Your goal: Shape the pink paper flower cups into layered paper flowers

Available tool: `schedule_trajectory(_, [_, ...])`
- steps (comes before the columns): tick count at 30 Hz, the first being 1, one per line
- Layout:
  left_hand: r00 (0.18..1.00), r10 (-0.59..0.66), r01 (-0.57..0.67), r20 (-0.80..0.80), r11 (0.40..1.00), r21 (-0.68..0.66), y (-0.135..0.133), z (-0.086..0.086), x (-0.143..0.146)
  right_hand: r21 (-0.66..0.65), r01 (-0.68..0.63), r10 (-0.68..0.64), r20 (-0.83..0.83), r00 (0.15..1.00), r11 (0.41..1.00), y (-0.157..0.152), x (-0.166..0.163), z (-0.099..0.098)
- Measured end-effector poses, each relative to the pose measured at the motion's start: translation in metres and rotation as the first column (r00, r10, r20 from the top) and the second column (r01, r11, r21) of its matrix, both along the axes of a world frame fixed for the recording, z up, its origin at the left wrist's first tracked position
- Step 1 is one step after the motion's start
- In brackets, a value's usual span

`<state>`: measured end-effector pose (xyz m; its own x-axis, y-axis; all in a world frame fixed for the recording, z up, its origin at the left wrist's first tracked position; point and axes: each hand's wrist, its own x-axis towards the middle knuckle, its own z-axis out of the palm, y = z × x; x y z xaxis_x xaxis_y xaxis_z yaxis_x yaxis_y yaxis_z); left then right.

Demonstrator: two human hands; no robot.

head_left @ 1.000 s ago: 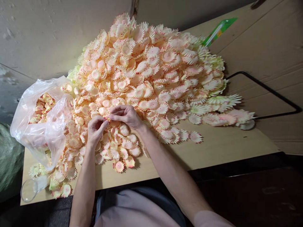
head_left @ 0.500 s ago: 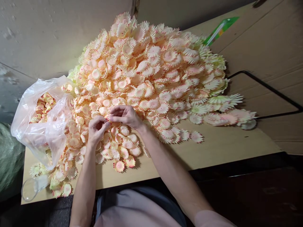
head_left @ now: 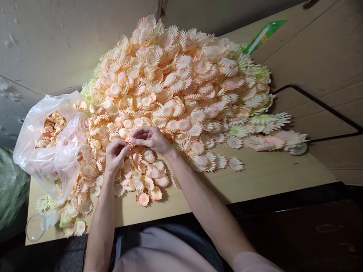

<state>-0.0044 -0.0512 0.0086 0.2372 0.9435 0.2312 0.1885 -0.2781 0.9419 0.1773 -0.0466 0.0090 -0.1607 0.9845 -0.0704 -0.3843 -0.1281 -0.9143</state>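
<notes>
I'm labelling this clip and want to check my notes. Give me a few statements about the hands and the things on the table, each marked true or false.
1. Both hands meet over the near edge of the flower pile. True: the left hand and right hand pinch one small flower piece between their fingertips.
2. The plastic bag lies to the right of the pile. False: it lies at the left, with flower pieces inside.
3. A clear cup lies at the table's near left corner. True.
4. The flowers are dark blue. False: they are pale peach and pink, some greenish.
5. The table is bare metal. False: it looks like light wood.
</notes>
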Motion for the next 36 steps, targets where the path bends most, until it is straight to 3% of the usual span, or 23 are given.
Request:
schedule_trajectory(14, [0.997,0.032,-0.026,0.075,0.997,-0.074,-0.0012,-0.0016,0.0005,0.068,0.011,-0.012,0.005,1.000,0.998,-0.0007,0.0007,-0.0014])
schedule_trajectory(26, [0.997,0.002,0.003,0.071,0.998,-0.066,0.0003,-0.0049,0.0007,0.062,0.028,-0.027,-0.002,1.000,0.998,0.0005,0.0003,0.0010])
schedule_trajectory(36, [0.997,0.055,-0.047,0.062,0.991,-0.121,-0.0013,-0.0001,0.0021,0.033,0.020,-0.019,-0.036,0.999,0.999,0.0018,-0.0008,-0.0016])
